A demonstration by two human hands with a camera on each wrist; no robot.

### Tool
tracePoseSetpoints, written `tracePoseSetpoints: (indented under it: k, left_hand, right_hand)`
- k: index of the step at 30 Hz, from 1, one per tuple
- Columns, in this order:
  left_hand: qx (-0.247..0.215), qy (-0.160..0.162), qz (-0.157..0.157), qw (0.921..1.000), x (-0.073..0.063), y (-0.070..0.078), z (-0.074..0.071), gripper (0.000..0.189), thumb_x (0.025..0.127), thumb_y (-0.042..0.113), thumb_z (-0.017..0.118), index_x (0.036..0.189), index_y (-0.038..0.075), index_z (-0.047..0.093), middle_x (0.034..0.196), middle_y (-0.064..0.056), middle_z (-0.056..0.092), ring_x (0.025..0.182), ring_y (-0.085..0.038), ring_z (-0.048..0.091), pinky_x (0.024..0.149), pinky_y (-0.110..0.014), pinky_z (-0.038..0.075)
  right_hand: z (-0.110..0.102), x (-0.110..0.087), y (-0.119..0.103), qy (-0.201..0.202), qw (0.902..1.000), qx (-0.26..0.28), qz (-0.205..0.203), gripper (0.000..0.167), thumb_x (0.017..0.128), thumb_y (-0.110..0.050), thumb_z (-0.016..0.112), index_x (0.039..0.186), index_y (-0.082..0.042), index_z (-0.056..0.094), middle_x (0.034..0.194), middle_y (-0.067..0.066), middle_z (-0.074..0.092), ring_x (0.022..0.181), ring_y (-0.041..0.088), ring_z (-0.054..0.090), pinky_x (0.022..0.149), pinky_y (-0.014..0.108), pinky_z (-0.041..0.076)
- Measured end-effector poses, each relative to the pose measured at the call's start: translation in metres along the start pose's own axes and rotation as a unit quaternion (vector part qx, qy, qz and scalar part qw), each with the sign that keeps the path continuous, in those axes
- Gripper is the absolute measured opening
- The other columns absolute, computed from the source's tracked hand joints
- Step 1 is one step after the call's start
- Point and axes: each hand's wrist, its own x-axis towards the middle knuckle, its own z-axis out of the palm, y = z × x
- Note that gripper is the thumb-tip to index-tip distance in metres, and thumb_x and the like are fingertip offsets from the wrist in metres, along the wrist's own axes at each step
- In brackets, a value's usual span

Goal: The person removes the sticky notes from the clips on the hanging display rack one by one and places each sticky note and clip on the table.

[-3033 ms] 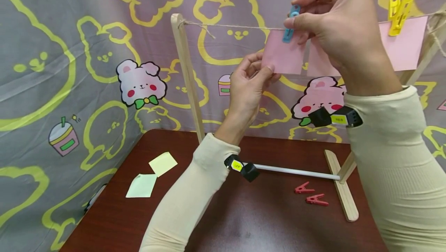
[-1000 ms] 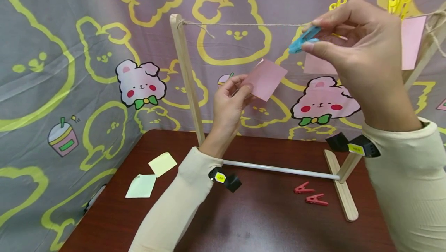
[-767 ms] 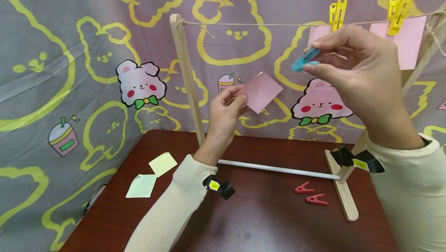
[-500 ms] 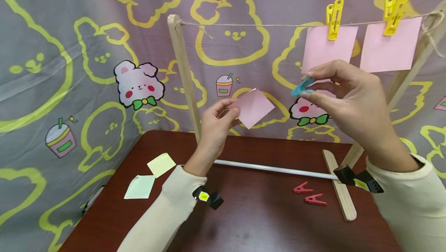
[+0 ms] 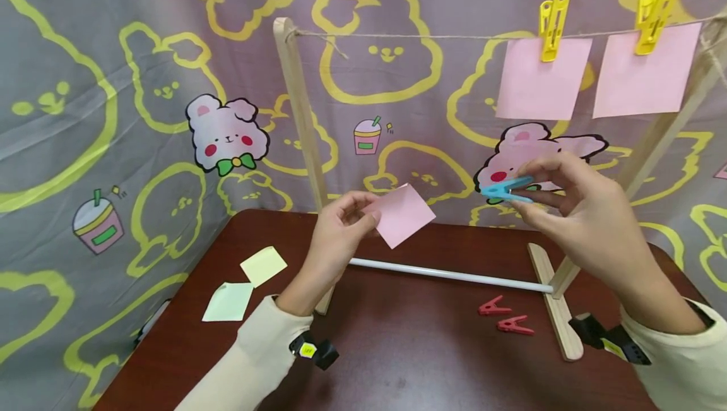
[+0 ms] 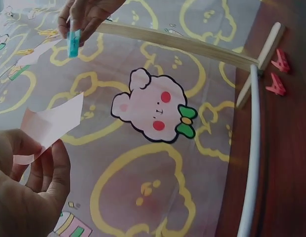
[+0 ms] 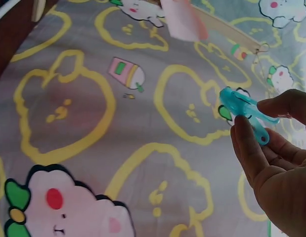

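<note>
My left hand (image 5: 339, 234) pinches a pink sticky note (image 5: 402, 216) by one corner, in front of the back cloth. To its right, my right hand (image 5: 585, 215) holds a blue clothespin (image 5: 507, 190) between thumb and fingers; the right wrist view shows the clothespin (image 7: 246, 111) close up. Above the hands a twine line (image 5: 397, 35) runs between wooden posts. Two pink notes hang from it at the right, the inner one (image 5: 542, 86) and the outer one (image 5: 644, 76), each under a yellow clothespin (image 5: 552, 26).
Two red clothespins (image 5: 494, 306) lie on the dark table (image 5: 409, 348) near the stand's right wooden foot (image 5: 559, 316). A white rod (image 5: 449, 274) spans the stand low down. At the table's left lie a yellow note (image 5: 264, 266) and a pale green note (image 5: 228, 302).
The blue clothespin came off the line in my right hand, and the pink note came away in my left. Both hands have moved down, uncovering the two hanging notes.
</note>
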Motion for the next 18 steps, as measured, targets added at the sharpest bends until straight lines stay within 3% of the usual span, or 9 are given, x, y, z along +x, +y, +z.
tracePoseSetpoints:
  k: [6,12,18]
  left_hand:
    - [0.049,-0.025,-0.021,0.9982,-0.015,-0.002,-0.018,0.022,0.095,-0.003,0.068,0.117,-0.005,0.070,0.101,-0.010,0.069,0.088,-0.016,0.067,0.078,-0.029,0.064]
    - [0.078,-0.037,-0.029,0.9959,-0.029,-0.003,-0.035,0.022,0.095,-0.004,0.066,0.116,-0.005,0.070,0.106,-0.016,0.069,0.089,-0.018,0.068,0.077,-0.029,0.065]
    - [0.115,-0.054,-0.054,0.9905,-0.041,-0.008,-0.061,0.019,0.096,-0.001,0.068,0.115,-0.006,0.069,0.110,-0.017,0.070,0.090,-0.018,0.070,0.078,-0.032,0.066]
  right_hand:
    - [0.001,-0.018,0.015,-0.013,0.9995,-0.028,-0.004,0.043,0.083,0.021,0.072,0.118,-0.003,0.069,0.112,-0.011,0.068,0.094,-0.008,0.072,0.077,0.009,0.059]
    - [0.006,-0.035,0.029,-0.034,0.9989,-0.033,-0.005,0.045,0.080,0.022,0.071,0.114,-0.007,0.069,0.114,-0.007,0.066,0.094,-0.007,0.071,0.073,0.009,0.058]
    - [0.010,-0.054,0.042,-0.046,0.9977,-0.048,0.009,0.042,0.080,0.021,0.069,0.110,-0.008,0.069,0.114,-0.009,0.065,0.090,-0.009,0.070,0.070,0.008,0.057]
